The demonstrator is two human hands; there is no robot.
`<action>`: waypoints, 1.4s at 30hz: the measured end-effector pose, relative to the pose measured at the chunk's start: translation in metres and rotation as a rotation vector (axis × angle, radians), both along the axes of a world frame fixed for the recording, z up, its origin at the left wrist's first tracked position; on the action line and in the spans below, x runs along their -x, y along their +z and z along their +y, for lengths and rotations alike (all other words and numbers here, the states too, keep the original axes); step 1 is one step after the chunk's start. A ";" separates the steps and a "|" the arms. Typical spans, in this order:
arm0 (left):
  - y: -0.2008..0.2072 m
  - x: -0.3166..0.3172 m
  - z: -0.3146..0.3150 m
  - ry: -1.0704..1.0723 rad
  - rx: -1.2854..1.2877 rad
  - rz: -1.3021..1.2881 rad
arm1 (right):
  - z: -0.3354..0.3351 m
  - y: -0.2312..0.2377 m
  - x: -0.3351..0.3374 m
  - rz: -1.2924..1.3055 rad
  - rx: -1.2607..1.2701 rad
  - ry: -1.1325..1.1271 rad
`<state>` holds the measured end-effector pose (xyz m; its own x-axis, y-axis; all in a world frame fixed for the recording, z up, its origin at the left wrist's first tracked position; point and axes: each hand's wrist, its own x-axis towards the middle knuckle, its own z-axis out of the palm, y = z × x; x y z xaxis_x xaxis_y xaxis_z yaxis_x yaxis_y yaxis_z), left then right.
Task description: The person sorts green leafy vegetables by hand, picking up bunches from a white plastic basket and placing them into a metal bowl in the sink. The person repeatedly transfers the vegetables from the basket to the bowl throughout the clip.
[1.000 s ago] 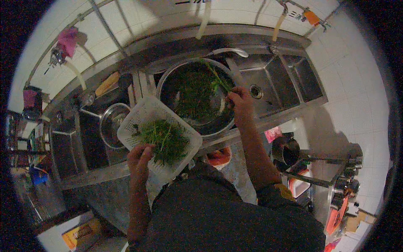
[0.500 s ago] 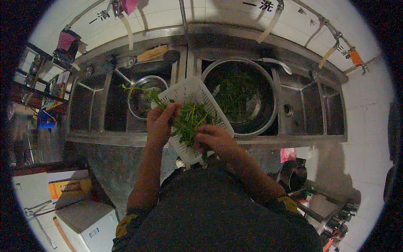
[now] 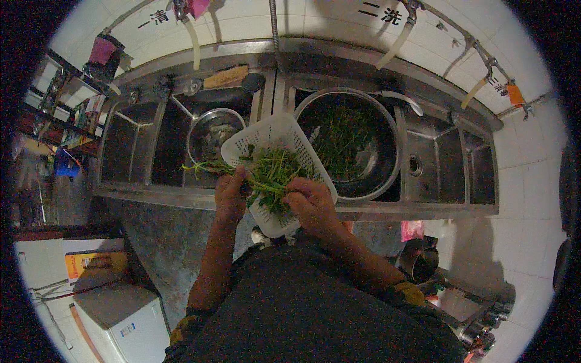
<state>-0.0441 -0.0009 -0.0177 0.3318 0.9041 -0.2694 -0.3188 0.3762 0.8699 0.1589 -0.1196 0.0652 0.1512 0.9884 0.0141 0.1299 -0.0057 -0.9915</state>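
A white perforated plastic basket (image 3: 275, 124) rests at the sink's front edge, tilted in the view, with leafy green stems (image 3: 279, 166) in it. Over its left side, my left hand (image 3: 230, 192) is closed around a bunch of long green stems (image 3: 209, 166) whose ends stick out to the left. My right hand (image 3: 310, 202) is at the basket's right side, its fingers pinched on green stems among the pile. The exact stems between the right fingertips are partly hidden by the hand.
Behind the basket, a small metal bowl (image 3: 192, 140) sits in the left basin. A large metal basin (image 3: 396, 148) holding more greens in water stands in the middle right sink. Hoses (image 3: 396, 47) hang from wall taps. A white-handled ladle (image 3: 411, 104) lies at the back, and a brush (image 3: 225, 77) behind the left basin.
The stems in my left hand have swung lower and now point left, away from the small bowl. My right hand stays at the pile. The whole view has shifted slightly.
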 end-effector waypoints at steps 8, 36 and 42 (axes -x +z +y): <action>0.018 -0.013 -0.007 0.218 -0.109 0.091 | 0.010 0.010 0.004 0.351 -0.015 -0.229; 0.032 0.046 0.014 0.141 -0.138 0.207 | 0.034 -0.015 -0.012 -0.242 0.223 -0.035; 0.049 0.024 0.002 -0.337 -0.382 0.374 | 0.045 0.030 0.009 0.082 0.281 0.445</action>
<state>-0.0683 0.0015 0.0316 0.5611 0.8216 -0.1008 0.1143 0.0438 0.9925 0.1497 -0.0750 0.0949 -0.2941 0.9211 -0.2552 0.1025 -0.2350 -0.9666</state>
